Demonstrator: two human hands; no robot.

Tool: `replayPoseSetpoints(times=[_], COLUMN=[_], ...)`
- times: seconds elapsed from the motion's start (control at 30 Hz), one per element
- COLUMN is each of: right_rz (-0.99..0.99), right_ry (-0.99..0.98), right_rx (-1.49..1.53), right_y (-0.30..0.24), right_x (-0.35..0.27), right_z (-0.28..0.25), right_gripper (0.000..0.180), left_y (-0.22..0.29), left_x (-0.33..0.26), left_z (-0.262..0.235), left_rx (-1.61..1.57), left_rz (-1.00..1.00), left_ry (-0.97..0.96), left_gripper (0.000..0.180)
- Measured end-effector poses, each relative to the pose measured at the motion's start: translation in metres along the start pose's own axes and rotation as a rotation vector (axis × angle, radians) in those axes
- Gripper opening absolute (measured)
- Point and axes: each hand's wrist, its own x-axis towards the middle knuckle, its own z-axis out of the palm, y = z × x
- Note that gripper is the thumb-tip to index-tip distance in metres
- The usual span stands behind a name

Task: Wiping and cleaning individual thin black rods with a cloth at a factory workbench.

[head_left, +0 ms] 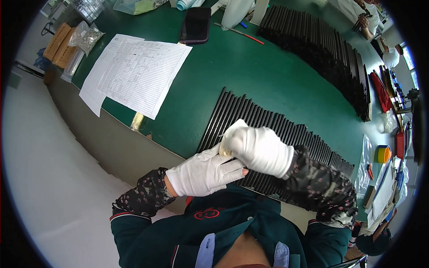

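A row of slim black rods (272,119) lies side by side on the green tabletop in front of me. My left hand (201,175), in a white glove with one bare fingertip, rests over the near left end of the row with its fingers stretched out. Just above it, my right hand (263,151), also in a white glove, is closed around a white cloth (237,126). Cloth and fingers overlap the left rods, and the right hand is slightly blurred. Whether the cloth touches a rod is hidden beneath the hands.
Printed sheets (134,71) lie on the left of the green table (237,62), near a dark phone (195,26). A second batch of black rods (313,40) fills the far right. A red pen (252,39) and a yellow tape roll (383,155) lie about. Other people work at far right.
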Motion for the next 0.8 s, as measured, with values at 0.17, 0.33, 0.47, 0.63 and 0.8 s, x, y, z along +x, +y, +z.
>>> replayPoseSetpoints(times=[0.17, 0.33, 0.47, 0.63, 0.8], right_rz=[0.46, 0.063, 0.437, 0.009, 0.392], right_ry=[0.176, -0.23, 0.042, 0.175, 0.093], right_rx=[-0.235, -0.168, -0.379, -0.06, -0.328], right_y=[0.086, 0.008, 0.075, 0.014, 0.079], right_x=[0.02, 0.04, 0.05, 0.057, 0.064], right_z=[-0.029, -0.007, -0.031, -0.014, -0.02], right_gripper=[0.01, 0.009, 0.012, 0.017, 0.01], left_y=[0.0, -0.001, 0.001, 0.0, 0.001], left_x=[0.006, 0.001, 0.005, -0.003, 0.006], left_z=[-0.004, -0.001, -0.002, 0.007, -0.005], left_rx=[0.0, -0.028, -0.005, -0.046, 0.036], left_rz=[0.01, -0.017, 0.012, -0.01, 0.019], left_ry=[-0.019, -0.001, -0.012, 0.012, -0.031], left_gripper=[0.059, 0.058, 0.058, 0.057, 0.059])
